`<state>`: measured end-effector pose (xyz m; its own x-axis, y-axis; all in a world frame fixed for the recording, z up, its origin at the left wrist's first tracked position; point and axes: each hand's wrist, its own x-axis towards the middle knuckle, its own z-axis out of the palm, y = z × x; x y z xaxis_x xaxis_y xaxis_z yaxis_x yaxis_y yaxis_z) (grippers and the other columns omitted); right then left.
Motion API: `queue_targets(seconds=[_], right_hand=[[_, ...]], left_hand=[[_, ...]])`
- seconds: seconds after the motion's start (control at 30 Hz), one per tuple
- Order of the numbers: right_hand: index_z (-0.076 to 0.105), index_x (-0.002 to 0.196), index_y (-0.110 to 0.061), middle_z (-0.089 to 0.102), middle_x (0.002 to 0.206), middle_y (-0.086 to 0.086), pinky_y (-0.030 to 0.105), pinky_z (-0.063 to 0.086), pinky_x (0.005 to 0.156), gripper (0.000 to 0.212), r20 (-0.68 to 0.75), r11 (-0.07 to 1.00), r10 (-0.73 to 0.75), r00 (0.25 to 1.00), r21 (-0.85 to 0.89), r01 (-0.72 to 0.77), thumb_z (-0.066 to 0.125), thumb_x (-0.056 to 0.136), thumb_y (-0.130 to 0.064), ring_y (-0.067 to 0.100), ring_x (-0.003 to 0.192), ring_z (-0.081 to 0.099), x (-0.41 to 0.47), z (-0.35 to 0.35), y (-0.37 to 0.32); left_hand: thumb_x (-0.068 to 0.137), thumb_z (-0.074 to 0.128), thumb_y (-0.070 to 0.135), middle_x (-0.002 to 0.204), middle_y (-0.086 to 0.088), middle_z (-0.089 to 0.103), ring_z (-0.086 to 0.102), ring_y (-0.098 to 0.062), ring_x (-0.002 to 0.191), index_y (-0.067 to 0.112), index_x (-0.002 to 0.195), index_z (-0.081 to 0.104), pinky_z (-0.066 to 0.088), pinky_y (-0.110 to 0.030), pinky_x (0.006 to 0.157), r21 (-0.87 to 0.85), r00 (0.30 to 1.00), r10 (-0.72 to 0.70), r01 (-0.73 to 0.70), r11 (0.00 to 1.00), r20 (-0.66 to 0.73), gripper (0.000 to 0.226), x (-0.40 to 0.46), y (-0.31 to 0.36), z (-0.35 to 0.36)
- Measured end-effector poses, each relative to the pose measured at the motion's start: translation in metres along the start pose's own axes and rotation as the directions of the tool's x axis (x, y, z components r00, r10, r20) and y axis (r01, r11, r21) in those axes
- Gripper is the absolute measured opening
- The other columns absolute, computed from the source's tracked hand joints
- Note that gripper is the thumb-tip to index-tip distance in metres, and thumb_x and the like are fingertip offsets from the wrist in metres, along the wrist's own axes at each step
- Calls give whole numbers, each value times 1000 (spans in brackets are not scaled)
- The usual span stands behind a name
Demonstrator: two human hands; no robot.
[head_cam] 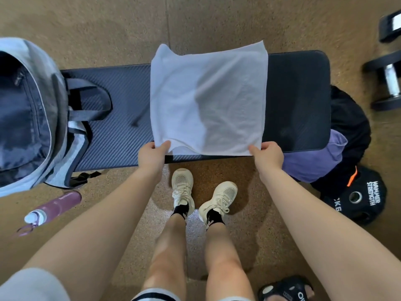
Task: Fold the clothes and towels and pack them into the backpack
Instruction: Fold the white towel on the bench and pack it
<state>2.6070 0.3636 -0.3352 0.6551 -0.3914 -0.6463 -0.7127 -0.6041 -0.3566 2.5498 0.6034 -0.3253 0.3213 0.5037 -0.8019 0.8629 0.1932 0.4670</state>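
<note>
— Where's the towel?
— I see the white terry towel [208, 101] spread flat across the black padded bench [299, 101].
— Fingers?
— My left hand [153, 157] and right hand [269, 156] each pinch a near corner.

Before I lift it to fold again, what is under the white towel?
The white towel lies across the black bench, its near corners pinched by the left hand and right hand. Only bench padding shows around it; whatever lies beneath is covered.
</note>
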Motion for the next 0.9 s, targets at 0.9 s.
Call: queue_targets(seconds=[0.9], right_hand=[[55,112,-15,60,97,0,25,49,75,24,415,948,29,909,277,-156,37,98,-7,14,88,59,-74,-110,-28]], left_hand=[[80,66,2,89,-5,58,53,-15,78,11,106,57,42,-18,67,226,952,197,-250,941,234,30,-100,28,-72]])
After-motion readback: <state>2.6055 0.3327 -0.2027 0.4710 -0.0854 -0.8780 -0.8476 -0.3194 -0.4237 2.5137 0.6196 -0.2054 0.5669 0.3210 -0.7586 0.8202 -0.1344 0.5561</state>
